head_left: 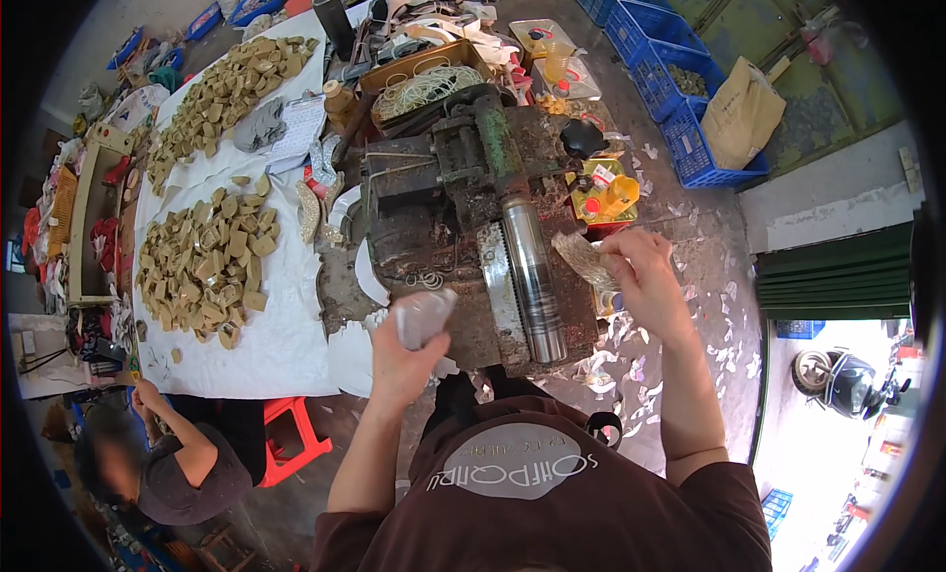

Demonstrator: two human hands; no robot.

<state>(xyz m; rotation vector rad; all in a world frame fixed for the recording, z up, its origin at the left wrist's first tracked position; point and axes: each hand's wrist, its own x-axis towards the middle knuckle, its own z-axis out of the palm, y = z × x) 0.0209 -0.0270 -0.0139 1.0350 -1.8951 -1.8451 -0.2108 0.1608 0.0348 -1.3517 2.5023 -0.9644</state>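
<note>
My left hand [399,373] is closed around a pale grey, rounded block [426,316], blurred by motion, in front of the machine's near left corner. To the right of the steel cylinder, my right hand [645,276] pinches a beige, curved strip with a textured, shiny surface [583,261]. Between my hands lies the dark, worn machine [404,202], its bright steel cylinder [532,276] pointing toward me beside a toothed rail [501,271]. A few small metal rings [426,278] rest on the machine's bed.
Two heaps of olive-tan blocks [207,262] cover the white-sheeted table [296,345] at left. Blue crates [680,129] and a tan sack [741,114] stand far right. Paper scraps litter the floor [705,326]. Another person [177,473] sits at lower left near a red stool [294,444].
</note>
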